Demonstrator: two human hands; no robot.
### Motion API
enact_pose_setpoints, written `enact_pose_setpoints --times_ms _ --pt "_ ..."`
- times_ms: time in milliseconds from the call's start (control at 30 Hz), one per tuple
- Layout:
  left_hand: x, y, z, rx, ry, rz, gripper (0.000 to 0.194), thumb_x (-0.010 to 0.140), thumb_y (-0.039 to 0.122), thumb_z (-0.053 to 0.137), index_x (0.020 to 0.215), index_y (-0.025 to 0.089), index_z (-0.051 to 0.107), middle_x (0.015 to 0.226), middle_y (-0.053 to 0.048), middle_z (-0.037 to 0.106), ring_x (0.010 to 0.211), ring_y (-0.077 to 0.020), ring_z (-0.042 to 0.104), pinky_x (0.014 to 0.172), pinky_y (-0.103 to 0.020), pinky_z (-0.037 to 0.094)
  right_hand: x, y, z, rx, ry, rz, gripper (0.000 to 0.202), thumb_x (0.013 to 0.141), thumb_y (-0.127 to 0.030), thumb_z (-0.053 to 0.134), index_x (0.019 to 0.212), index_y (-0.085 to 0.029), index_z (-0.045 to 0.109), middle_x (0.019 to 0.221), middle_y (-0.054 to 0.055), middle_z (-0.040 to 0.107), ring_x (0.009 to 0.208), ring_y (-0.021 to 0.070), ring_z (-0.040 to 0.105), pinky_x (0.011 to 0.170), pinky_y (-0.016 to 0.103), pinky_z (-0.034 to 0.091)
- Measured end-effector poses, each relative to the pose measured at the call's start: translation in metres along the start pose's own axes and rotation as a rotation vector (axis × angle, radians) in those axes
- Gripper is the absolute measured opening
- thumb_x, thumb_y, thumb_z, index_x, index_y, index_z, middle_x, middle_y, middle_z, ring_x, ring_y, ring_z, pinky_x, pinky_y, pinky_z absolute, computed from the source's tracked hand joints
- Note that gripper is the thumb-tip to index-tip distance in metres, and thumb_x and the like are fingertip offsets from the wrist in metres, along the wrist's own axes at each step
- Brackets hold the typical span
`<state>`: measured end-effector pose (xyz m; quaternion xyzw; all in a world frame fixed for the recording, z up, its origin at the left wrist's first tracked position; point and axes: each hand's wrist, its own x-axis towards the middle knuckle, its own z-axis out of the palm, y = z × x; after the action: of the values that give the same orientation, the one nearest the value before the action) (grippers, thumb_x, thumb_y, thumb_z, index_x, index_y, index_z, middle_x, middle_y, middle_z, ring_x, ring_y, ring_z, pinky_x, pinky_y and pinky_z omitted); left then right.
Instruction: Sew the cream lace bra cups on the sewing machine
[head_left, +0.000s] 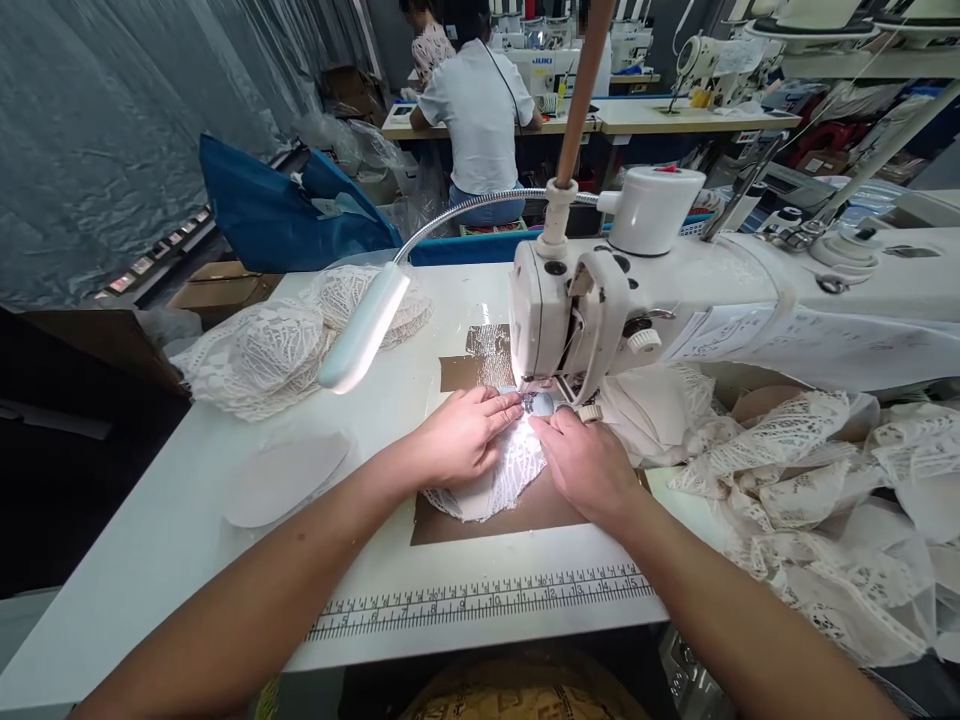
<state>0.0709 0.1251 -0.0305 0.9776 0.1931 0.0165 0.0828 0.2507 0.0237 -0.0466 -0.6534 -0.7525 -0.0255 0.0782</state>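
Observation:
A piece of white lace fabric lies under the head of a white sewing machine. On its left side my left hand rests, fingers close together and pointing at the needle area. My right hand presses the fabric's right edge beside the presser foot, fingers bent together. Both hands hold the lace piece flat close to the needle. Brown tape covers the table under the fabric. A lamp on a bendable neck hangs above and left of the hands.
Stacked lace pieces sit at the back left, a pale oval pad nearer. More lace is heaped right. A printed ruler runs along the front edge. A person in a white shirt sits beyond.

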Motion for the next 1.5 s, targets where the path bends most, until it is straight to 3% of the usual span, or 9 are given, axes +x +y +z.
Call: enact_pose_setpoints --times_ms 233,367,467,533,733,933,1100,1300,1500 --pt "-0.019 0.010 -0.004 -0.036 0.122 0.014 0.038 0.090 0.016 0.044 0.125 0.013 0.057 0.136 -0.014 0.053 0.124 -0.0306 0.045 0.098 -0.046 0.042 -0.006 0.006 -0.001 0.108 0.022 0.009 0.036 0.086 -0.009 0.042 0.109 -0.021 0.067 0.091 0.004 0.067 0.074 0.0170 0.055 0.065 0.029 0.033" --pt "-0.021 0.030 -0.003 -0.060 0.151 -0.013 0.026 0.090 0.026 0.051 0.107 0.012 0.064 0.103 -0.013 0.064 0.092 -0.0248 0.057 0.078 -0.038 0.047 -0.008 0.010 0.002 0.187 0.040 0.027 0.035 0.085 -0.009 0.042 0.105 -0.019 0.068 0.093 0.005 0.070 0.078 0.0178 0.060 0.069 0.029 0.039" --pt "-0.016 0.034 0.006 -0.003 0.165 -0.072 0.028 0.093 0.023 0.043 0.077 0.013 0.064 0.075 -0.008 0.061 0.070 -0.0199 0.052 0.063 -0.033 0.041 -0.008 0.013 0.004 0.256 0.093 0.004 0.031 0.085 -0.011 0.043 0.100 -0.019 0.069 0.096 0.006 0.071 0.083 0.0181 0.063 0.071 0.028 0.043" --pt "-0.016 0.032 0.012 -0.027 0.208 -0.072 0.030 0.093 0.020 0.041 0.072 0.014 0.061 0.072 -0.007 0.059 0.067 -0.0184 0.050 0.062 -0.032 0.039 -0.009 0.014 0.004 0.294 0.128 -0.024 0.029 0.086 -0.012 0.043 0.097 -0.019 0.070 0.097 0.006 0.071 0.085 0.0180 0.064 0.072 0.027 0.045" --pt "-0.023 0.025 0.017 -0.201 0.290 -0.020 0.022 0.091 0.018 0.043 0.075 0.014 0.059 0.074 -0.005 0.059 0.070 -0.0170 0.048 0.066 -0.030 0.039 -0.010 0.012 0.001 0.400 0.181 -0.112 0.030 0.089 -0.011 0.043 0.106 -0.019 0.067 0.101 0.005 0.070 0.087 0.0172 0.063 0.077 0.028 0.047" --pt "-0.024 0.024 0.017 -0.247 0.308 -0.036 0.023 0.091 0.019 0.040 0.074 0.016 0.055 0.073 -0.005 0.058 0.071 -0.0182 0.049 0.067 -0.031 0.039 -0.011 0.011 0.002 0.297 0.074 -0.357 0.031 0.086 -0.008 0.046 0.106 -0.018 0.067 0.086 0.006 0.066 0.082 0.0182 0.058 0.074 0.029 0.044" --pt "-0.027 0.021 0.017 -0.282 0.328 -0.114 0.023 0.092 0.022 0.036 0.075 0.016 0.051 0.071 -0.004 0.054 0.067 -0.0174 0.047 0.063 -0.030 0.039 -0.014 0.011 -0.008 0.205 -0.012 -0.344 0.026 0.088 -0.009 0.046 0.100 -0.017 0.067 0.085 0.007 0.064 0.079 0.0170 0.054 0.069 0.027 0.038" --pt "-0.029 0.020 0.015 -0.241 0.291 0.026 0.020 0.091 0.021 0.043 0.085 0.014 0.060 0.083 -0.007 0.061 0.078 -0.0191 0.053 0.072 -0.032 0.043 -0.024 0.000 -0.022 0.058 -0.208 -0.292 0.024 0.085 -0.008 0.049 0.100 -0.018 0.065 0.084 0.004 0.058 0.076 0.0171 0.047 0.064 0.028 0.032" --pt "-0.031 0.025 0.018 -0.105 0.225 0.148 0.021 0.091 0.014 0.048 0.101 0.017 0.067 0.095 -0.008 0.064 0.086 -0.0195 0.055 0.076 -0.034 0.041 -0.040 -0.004 -0.013 0.037 -0.131 -0.254 0.032 0.083 -0.003 0.048 0.107 -0.017 0.063 0.084 0.005 0.058 0.078 0.0183 0.044 0.065 0.029 0.032"
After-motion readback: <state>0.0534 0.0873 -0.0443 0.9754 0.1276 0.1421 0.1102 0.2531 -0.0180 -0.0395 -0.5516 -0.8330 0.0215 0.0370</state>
